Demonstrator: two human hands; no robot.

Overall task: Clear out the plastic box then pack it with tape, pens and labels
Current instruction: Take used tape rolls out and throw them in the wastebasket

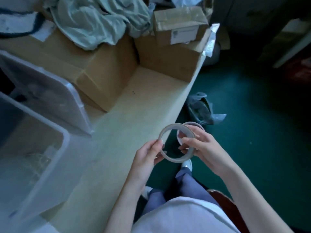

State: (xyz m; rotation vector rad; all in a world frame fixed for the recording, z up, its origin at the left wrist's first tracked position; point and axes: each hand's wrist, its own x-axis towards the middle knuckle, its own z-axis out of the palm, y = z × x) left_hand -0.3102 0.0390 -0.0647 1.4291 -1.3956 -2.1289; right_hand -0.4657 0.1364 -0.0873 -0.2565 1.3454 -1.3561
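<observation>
- Both hands were up off the tabletop's (pixel 138 105) right edge, near its near end, partly over the green floor (pixel 252 132).
- Left hand (pixel 148 158) pinched the left rim of a big thin tape ring (pixel 165 156), thumb on the outside, fingers curled under.
- Right hand (pixel 202 147) gripped the same ring's right side, fingers curled through it.
- Second, smaller tape ring (pixel 193 123) sat behind the big one at the right hand's fingertips; looked held there too, the exact grip couldn't be told.
- Big ring was tilted, hole facing up toward the camera, not touching the tabletop.
- Clear plastic box (pixel 50 165) stood at the tabletop's left near side, open top; contents blurry, something faint low inside.
- Clear lid (pixel 70 98) lay just behind the box, slanted, touching or overlapping it.
- Large cardboard box (pixel 94 68) stood toward the far left of the tabletop with a pale green cloth (pixel 94 21) heaped on top.
- Second cardboard box (pixel 170 61) stood at the far right edge, a smaller taped carton (pixel 178 26) with a white label on it.
- Bare strip of tabletop ran between the boxes and the right edge.
- A crumpled grey plastic bag (pixel 202 108) lay on the floor just beside the tabletop's right edge.
- Person's white top (pixel 181 216), blue trousers (pixel 190 184) and a white shoe (pixel 187 163) showed below the hands.
</observation>
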